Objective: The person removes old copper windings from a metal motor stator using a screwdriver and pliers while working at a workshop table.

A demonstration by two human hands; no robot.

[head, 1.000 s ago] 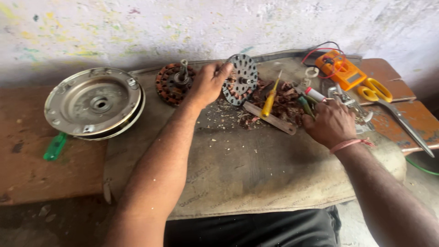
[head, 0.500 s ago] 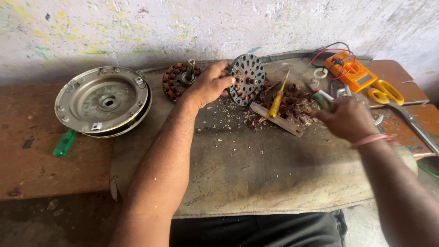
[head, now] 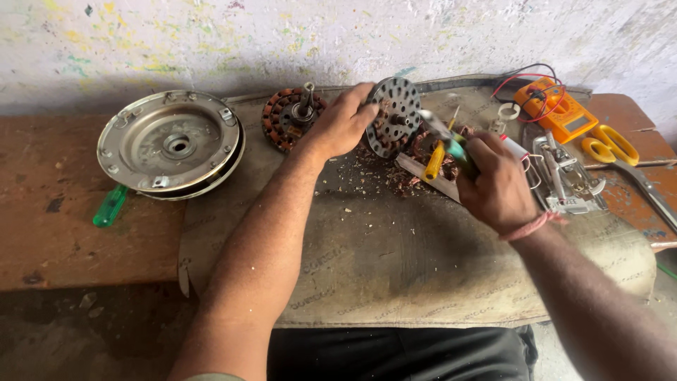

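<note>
My left hand [head: 342,127] grips the rim of a round metal stator core [head: 396,116] and holds it tilted on edge over a litter of copper scraps. My right hand [head: 497,180] is closed on a green-handled pointed tool [head: 444,137] whose metal tip points toward the core. A yellow-handled screwdriver [head: 437,159] lies just left of my right hand, on a flat wooden strip [head: 423,173].
A copper-wound stator [head: 290,116] sits behind my left hand. A round metal motor cover [head: 173,144] rests at the left, with a green-handled tool [head: 109,206] below it. An orange multimeter [head: 553,106], yellow scissors [head: 617,152] and metal parts [head: 564,176] lie at the right.
My right hand has lifted a green-handled tool from the right side and brought it left toward the core. My left hand has stayed on the core.
</note>
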